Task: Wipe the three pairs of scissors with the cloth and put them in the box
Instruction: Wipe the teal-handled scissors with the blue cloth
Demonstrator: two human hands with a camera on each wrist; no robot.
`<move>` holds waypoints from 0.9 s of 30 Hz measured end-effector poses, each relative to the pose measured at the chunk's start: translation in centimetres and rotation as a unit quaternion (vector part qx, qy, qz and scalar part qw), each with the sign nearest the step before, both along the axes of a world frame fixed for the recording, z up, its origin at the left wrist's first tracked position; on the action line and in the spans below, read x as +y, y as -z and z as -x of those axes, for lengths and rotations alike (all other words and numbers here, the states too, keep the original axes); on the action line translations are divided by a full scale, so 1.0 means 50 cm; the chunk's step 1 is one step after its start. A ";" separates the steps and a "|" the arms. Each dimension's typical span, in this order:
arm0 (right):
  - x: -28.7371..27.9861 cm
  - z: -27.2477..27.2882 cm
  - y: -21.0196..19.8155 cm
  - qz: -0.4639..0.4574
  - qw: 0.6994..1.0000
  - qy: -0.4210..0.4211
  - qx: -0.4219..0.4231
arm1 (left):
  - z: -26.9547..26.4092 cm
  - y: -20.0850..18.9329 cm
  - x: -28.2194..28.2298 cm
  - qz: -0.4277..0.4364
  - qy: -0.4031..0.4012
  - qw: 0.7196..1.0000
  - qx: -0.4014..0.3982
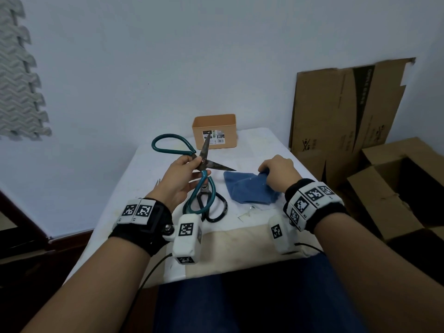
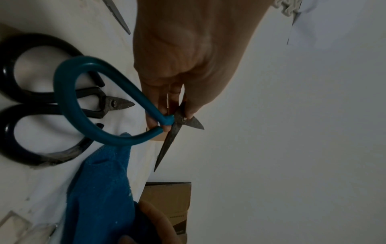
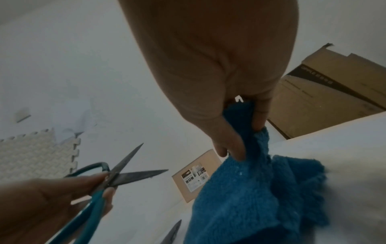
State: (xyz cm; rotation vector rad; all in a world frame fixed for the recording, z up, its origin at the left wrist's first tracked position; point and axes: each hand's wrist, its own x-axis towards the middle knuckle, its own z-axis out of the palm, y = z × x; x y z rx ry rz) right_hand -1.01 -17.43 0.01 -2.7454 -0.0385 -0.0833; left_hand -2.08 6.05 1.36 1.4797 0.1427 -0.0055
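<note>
The teal scissors point(image 1: 192, 164) were held above the table point(image 1: 252, 145), blades spread, the left hand point(image 1: 180, 181) pinching them at the pivot. The cloth point(image 1: 249, 188) lay on the table, its edge gripped by the right hand point(image 1: 281, 174). The black scissors point(image 1: 211, 205) lay near the left wrist; the box point(image 1: 213, 131) stood at the far edge.

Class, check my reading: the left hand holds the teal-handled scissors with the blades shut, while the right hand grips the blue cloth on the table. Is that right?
One detail is wrong: the blades of the teal-handled scissors are spread open, not shut, as the head view shows. The rest stands: the left hand holds them and the right hand grips the blue cloth on the table.
</note>
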 end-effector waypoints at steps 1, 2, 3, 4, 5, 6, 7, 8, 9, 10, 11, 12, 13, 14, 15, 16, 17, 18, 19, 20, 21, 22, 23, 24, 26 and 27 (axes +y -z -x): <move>0.000 0.003 0.003 0.007 1.000 0.006 -0.009 | 0.001 0.000 0.000 -0.002 0.001 1.000 0.000; 0.000 0.006 0.006 0.007 1.000 0.016 -0.017 | 0.002 0.000 0.001 -0.005 0.002 1.000 0.000; -0.001 0.008 0.009 0.007 0.999 0.025 -0.025 | 0.003 -0.001 0.002 -0.007 0.003 1.000 -0.001; -0.001 0.008 0.012 0.009 0.999 0.033 -0.028 | 0.004 -0.002 0.003 -0.008 0.004 1.000 -0.002; -0.002 0.008 0.014 0.007 0.999 0.039 -0.028 | 0.004 -0.002 0.005 -0.009 0.005 1.000 -0.004; -0.004 0.007 0.016 -0.004 0.999 0.045 -0.026 | 0.005 -0.003 0.006 -0.009 0.004 1.000 -0.005; -0.005 0.007 0.018 -0.023 0.998 0.047 -0.026 | 0.005 -0.004 0.007 -0.008 0.003 1.000 -0.007; -0.004 0.007 0.016 -0.046 0.998 0.045 -0.029 | 0.006 -0.006 0.008 -0.007 0.003 1.000 -0.008; -0.002 0.008 0.013 -0.069 0.996 0.042 -0.035 | 0.006 -0.008 0.008 -0.007 0.004 1.000 -0.008; 0.000 0.011 0.008 -0.085 0.994 0.043 -0.044 | 0.007 -0.010 0.008 -0.008 0.005 1.000 -0.008; 0.004 0.015 0.000 -0.095 0.993 0.049 -0.053 | 0.007 -0.011 0.008 -0.009 0.006 1.000 -0.007; 0.009 0.021 -0.012 -0.104 0.991 0.056 -0.062 | 0.009 -0.012 0.008 -0.011 0.008 1.000 -0.006; 0.014 0.025 -0.026 -0.119 0.988 0.059 -0.077 | 0.010 -0.014 0.007 -0.012 0.010 1.000 -0.006; 0.019 0.028 -0.040 -0.150 0.982 0.059 -0.100 | 0.012 -0.017 0.006 -0.014 0.014 1.000 -0.008; 0.023 0.031 -0.053 -0.201 0.969 0.058 -0.132 | 0.014 -0.020 0.005 -0.020 0.020 1.000 -0.011; 0.025 0.032 -0.066 -0.272 0.946 0.057 -0.167 | 0.015 -0.024 0.004 -0.028 0.025 0.999 -0.017; 0.025 0.033 -0.078 -0.354 0.912 0.057 -0.197 | 0.017 -0.028 0.004 -0.038 0.028 0.999 -0.023; 0.025 0.033 -0.090 -0.436 0.872 0.059 -0.213 | 0.019 -0.032 0.004 -0.052 0.029 0.998 -0.030; 0.025 0.034 -0.102 -0.503 0.834 0.059 -0.218 | 0.021 -0.035 0.004 -0.067 0.031 0.997 -0.036; 0.026 0.035 -0.111 -0.542 0.808 0.054 -0.224 | 0.023 -0.038 0.004 -0.081 0.035 0.995 -0.041; 0.026 0.033 -0.116 -0.555 0.798 0.044 -0.231 | 0.024 -0.040 0.004 -0.091 0.042 0.994 -0.043; 0.028 0.032 -0.117 -0.556 0.796 0.031 -0.236 | 0.025 -0.043 0.004 -0.097 0.049 0.993 -0.044; 0.032 0.031 -0.113 -0.552 0.799 0.023 -0.236 | 0.026 -0.045 0.003 -0.103 0.055 0.992 -0.044; 0.036 0.031 -0.106 -0.548 0.803 0.023 -0.233 | 0.027 -0.047 0.002 -0.111 0.059 0.991 -0.046; 0.043 0.035 -0.086 -0.540 0.810 0.033 -0.225 | 0.029 -0.047 0.001 -0.123 0.063 0.989 -0.051; 0.046 0.038 -0.076 -0.533 0.816 0.033 -0.222 | 0.030 -0.045 0.000 -0.127 0.065 0.988 -0.053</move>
